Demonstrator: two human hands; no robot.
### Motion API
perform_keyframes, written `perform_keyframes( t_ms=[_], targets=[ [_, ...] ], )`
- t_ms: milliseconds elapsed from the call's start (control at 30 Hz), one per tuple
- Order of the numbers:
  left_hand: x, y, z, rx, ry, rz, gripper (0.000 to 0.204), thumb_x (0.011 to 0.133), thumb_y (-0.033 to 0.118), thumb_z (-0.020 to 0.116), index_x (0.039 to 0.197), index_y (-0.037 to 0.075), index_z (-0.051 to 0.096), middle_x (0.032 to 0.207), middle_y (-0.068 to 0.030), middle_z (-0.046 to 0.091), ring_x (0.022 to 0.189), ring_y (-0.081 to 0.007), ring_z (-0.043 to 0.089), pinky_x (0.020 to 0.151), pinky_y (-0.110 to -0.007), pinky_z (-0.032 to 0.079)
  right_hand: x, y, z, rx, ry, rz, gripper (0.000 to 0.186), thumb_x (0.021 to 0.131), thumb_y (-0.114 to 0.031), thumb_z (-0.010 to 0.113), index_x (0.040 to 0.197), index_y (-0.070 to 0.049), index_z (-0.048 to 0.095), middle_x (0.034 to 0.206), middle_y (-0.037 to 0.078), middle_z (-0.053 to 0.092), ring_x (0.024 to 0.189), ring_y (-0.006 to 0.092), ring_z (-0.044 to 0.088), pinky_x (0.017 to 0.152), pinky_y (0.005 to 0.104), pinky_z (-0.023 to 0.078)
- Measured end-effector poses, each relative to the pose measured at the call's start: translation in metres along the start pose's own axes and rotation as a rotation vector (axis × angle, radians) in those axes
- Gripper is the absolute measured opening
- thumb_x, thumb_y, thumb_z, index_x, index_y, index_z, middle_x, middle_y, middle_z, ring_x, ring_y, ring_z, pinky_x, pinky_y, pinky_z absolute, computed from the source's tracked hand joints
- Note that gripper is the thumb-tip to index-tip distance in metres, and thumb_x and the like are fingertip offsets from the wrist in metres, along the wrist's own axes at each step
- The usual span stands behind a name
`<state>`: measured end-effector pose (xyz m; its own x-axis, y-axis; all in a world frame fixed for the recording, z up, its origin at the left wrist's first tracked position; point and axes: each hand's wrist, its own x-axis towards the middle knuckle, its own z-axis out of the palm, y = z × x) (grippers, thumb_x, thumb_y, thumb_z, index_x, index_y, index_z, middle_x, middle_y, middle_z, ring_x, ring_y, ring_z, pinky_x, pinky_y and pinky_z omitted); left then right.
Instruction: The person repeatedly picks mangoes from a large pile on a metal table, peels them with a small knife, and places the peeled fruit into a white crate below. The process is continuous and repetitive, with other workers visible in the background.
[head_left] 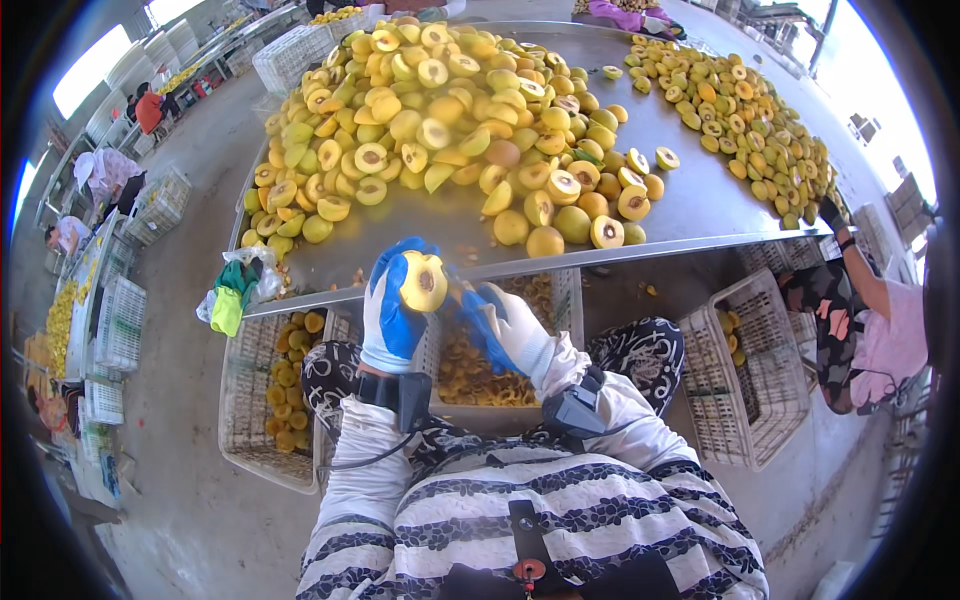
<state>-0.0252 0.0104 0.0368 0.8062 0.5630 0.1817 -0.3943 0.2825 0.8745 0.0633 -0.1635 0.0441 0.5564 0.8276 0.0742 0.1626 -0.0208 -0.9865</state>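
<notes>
In front of my lap, my left hand (pixel 388 312), in a blue-and-white work glove, grips a yellow peach half (pixel 424 283). Its cut face with the brown pit hollow is turned up toward me. My right hand (pixel 507 328), gloved the same way, is close beside it on the right. Its fingers are curled in and partly blurred around something thin that points toward the fruit; what this is I cannot make out. Both hands are at the near edge of a metal table (pixel 680 200), over a crate of brownish scraps (pixel 480 365). A big heap of peach halves (pixel 400 130) lies beyond.
At left under the table, a white crate (pixel 250 400) holds peach halves; another crate (pixel 745 370) stands at right. Green and clear bags (pixel 235 290) hang on the table's left corner. A co-worker (pixel 870 320) sits at the right by a second heap (pixel 750 130).
</notes>
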Motion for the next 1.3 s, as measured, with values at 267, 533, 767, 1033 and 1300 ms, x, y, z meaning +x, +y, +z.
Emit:
perform_keyframes(
  t_ms=[267,533,767,1033,1300],
  targets=[
    [-0.018,-0.004,0.020,0.338,0.085,0.191,0.030,0.101,0.019,0.056,0.122,-0.001,0.056,0.115,-0.0134,0.064,0.098,-0.0226,0.065,0.085,-0.035,0.055,-0.005,0.009,0.014,-0.467,0.090,-0.118,0.035,0.095,-0.021,0.054,0.120,0.002,0.053,0.084,0.025,0.066,0.080,0.0415,0.065,0.068,0.0464,0.050],
    [-0.022,-0.022,0.017,0.128,0.132,-0.024,0.026,0.097,0.011,0.060,0.121,0.000,0.059,0.108,-0.0066,0.064,0.092,-0.0136,0.062,0.080,-0.027,0.053,0.001,0.020,0.013,-0.590,0.087,-0.158,0.026,0.092,-0.019,0.055,0.109,0.002,0.053,0.075,0.021,0.065,0.071,0.0404,0.065,0.065,0.0469,0.050],
    [-0.025,-0.032,0.009,0.323,0.139,-0.010,0.034,0.101,0.026,0.056,0.122,-0.001,0.060,0.106,-0.0085,0.067,0.091,-0.0158,0.065,0.081,-0.029,0.054,-0.006,0.026,0.019,-0.468,-0.051,-0.014,0.021,0.091,-0.015,0.056,0.107,-0.003,0.050,0.075,0.024,0.064,0.072,0.0442,0.063,0.063,0.0507,0.049],
    [-0.027,-0.039,0.026,0.387,0.280,0.213,0.028,0.097,0.010,0.060,0.122,-0.003,0.059,0.123,-0.0083,0.062,0.107,-0.0170,0.061,0.092,-0.031,0.051,-0.006,0.026,0.013,-0.033,-0.052,0.192,0.043,0.102,-0.041,0.047,0.106,0.001,0.058,0.081,0.015,0.066,0.072,0.0219,0.065,0.063,0.0367,0.052],
    [-0.031,-0.025,0.023,0.163,0.212,-0.141,0.029,0.095,0.022,0.064,0.105,-0.005,0.067,0.091,-0.0112,0.070,0.078,-0.0179,0.067,0.071,-0.028,0.054,-0.024,0.013,0.033,0.307,-0.035,0.169,0.046,0.100,-0.050,0.048,0.101,-0.006,0.061,0.069,0.001,0.053,0.052,0.0102,0.047,0.044,0.0273,0.040]
  ],
)
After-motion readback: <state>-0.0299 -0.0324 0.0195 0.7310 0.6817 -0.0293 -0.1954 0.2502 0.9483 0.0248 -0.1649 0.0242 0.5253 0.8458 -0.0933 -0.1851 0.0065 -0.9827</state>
